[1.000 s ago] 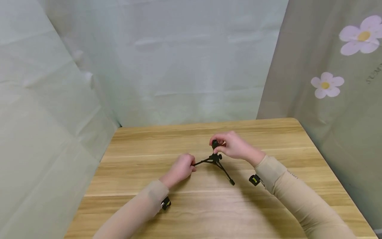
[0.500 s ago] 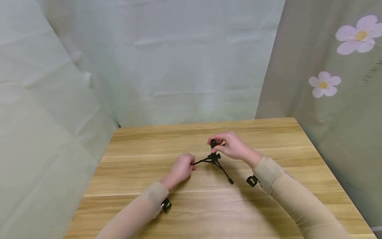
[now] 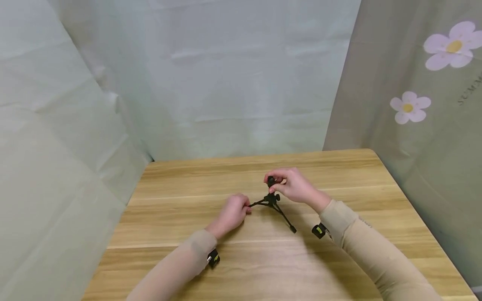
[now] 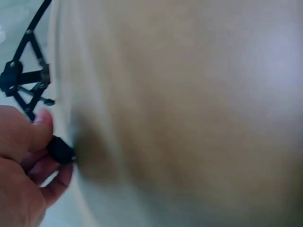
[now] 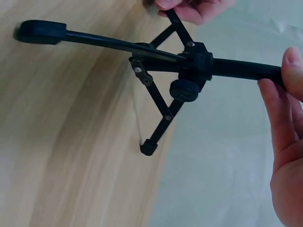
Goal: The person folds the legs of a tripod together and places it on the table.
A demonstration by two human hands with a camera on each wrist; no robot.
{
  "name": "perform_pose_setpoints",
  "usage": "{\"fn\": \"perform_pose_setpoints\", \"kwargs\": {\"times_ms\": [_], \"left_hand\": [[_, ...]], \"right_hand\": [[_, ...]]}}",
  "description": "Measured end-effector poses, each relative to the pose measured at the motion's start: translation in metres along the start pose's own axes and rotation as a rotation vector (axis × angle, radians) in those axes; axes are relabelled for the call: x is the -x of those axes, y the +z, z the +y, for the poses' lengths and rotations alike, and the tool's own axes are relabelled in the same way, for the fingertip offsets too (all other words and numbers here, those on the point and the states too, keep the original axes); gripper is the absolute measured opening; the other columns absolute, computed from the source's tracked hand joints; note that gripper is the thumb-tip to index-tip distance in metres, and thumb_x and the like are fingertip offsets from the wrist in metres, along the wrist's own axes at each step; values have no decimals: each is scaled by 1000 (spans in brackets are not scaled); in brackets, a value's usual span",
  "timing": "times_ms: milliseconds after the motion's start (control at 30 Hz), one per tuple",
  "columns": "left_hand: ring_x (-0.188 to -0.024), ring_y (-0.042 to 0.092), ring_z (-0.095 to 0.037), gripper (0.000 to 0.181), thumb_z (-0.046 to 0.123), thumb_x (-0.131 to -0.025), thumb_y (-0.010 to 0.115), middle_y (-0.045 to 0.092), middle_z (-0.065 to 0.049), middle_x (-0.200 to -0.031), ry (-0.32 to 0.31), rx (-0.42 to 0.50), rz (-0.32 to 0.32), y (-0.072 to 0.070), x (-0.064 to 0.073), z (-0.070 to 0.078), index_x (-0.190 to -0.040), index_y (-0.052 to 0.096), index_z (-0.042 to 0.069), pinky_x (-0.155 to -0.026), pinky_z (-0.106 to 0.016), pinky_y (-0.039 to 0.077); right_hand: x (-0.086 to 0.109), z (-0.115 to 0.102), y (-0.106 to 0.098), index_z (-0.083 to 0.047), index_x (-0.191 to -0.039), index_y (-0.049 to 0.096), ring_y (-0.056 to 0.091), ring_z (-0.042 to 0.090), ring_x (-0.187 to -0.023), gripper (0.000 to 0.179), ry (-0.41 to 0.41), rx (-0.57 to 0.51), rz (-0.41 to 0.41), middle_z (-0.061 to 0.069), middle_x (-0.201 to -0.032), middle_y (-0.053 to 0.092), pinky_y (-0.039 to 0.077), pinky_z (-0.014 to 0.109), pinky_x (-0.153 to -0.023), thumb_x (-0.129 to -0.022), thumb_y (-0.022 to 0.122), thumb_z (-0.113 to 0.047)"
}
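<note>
A small black tripod [image 3: 272, 199] with its legs spread stands between my two hands over the wooden table. My left hand [image 3: 232, 211] pinches one leg near its end; in the left wrist view the black rubber foot [image 4: 61, 150] pokes out between thumb and fingers. With thumb and fingertips, my right hand [image 3: 295, 184] grips the upright centre column [image 5: 246, 69] near its top. The right wrist view shows a round knob [image 5: 184, 90] on the hub and another leg's foot [image 5: 148, 147]. The top end of the column is partly covered by the right hand's fingers.
The wood-grain table [image 3: 241, 267] reaches to a pale hanging cloth [image 3: 241, 83] behind it. A grey cloth with printed flowers [image 3: 410, 108] hangs at the right. Black wrist cameras [image 3: 319, 230] sit under both sleeves.
Both hands keep their hold on the tripod. My left hand has shifted slightly to the right; the tripod stays almost in the same place.
</note>
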State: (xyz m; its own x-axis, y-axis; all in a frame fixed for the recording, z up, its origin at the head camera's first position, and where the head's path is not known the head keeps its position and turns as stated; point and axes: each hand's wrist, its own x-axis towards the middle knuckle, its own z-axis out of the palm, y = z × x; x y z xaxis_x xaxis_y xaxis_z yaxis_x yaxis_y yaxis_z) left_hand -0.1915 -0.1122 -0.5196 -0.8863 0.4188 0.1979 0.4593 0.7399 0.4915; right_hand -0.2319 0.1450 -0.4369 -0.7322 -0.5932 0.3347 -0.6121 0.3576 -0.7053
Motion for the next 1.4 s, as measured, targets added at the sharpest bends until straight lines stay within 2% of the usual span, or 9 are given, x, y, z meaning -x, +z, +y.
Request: {"fn": "perform_pose_setpoints", "kwargs": {"times_ms": [100,167,367,567,700,833,1000,1133,1400], "left_hand": [[-72,59,-13,24,-3,-93,80,60,1,-77,51,-31,37,4,-1,0,-78,66,8,-67,-30,53],[-72,58,-13,25,-4,-93,79,59,1,-77,60,-44,53,5,-2,1,-77,65,8,-66,-30,52],[-72,56,-14,27,-8,-92,77,58,0,-76,30,-56,60,7,-8,5,-76,62,7,-65,-30,52],[-72,55,-12,28,-10,-91,76,57,2,-76,-11,-62,42,9,-12,9,-75,62,8,-65,-28,51],[-73,55,-13,31,-11,-90,76,57,2,-77,-13,-63,45,8,-13,11,-75,60,10,-65,-28,51],[-73,55,-13,31,-9,-91,77,57,2,-75,-6,-61,28,5,-13,12,-73,60,10,-66,-29,51],[-69,59,-12,27,5,-92,84,63,4,-72,-68,-50,-22,-6,-13,15,-72,66,10,-65,-33,52],[-72,62,-10,22,10,-93,84,68,5,-76,-122,-43,-51,-10,-17,15,-76,72,12,-68,-34,55],[-73,62,-13,18,12,-91,87,68,5,-76,-153,-25,-38,-11,-24,16,-77,75,13,-68,-35,54]], "right_hand": [[-1,1,0,-13,-109,78,72,10,-82,23,-5,-22,14,-6,-95,77,59,37,-70,-89,86,-5],[-3,3,0,-13,-109,78,73,10,-82,24,-11,-31,24,-6,-94,77,59,36,-69,-89,85,-3],[-6,3,-1,-12,-110,78,73,10,-82,25,-32,-24,33,-4,-96,77,60,34,-70,-89,85,-1],[-6,1,-3,-13,-110,78,72,11,-81,24,33,-5,44,-3,-95,77,60,34,-71,-89,86,-4],[-7,3,-4,-14,-110,78,72,12,-83,23,50,14,46,0,-97,78,59,36,-72,-90,85,-6],[-7,4,-6,-15,-111,78,72,11,-84,24,21,20,21,-3,-97,78,58,38,-74,-89,86,-9],[-8,2,-8,-18,-113,78,71,10,-84,26,17,13,-27,-7,-95,77,57,41,-76,-89,87,-13],[-6,3,-8,-15,-114,78,71,10,-84,26,33,13,-11,-3,-95,78,59,39,-75,-90,87,-12],[-4,0,-10,-13,-115,77,73,10,-82,27,37,43,21,-6,-92,77,58,34,-69,-90,87,-10]]}}
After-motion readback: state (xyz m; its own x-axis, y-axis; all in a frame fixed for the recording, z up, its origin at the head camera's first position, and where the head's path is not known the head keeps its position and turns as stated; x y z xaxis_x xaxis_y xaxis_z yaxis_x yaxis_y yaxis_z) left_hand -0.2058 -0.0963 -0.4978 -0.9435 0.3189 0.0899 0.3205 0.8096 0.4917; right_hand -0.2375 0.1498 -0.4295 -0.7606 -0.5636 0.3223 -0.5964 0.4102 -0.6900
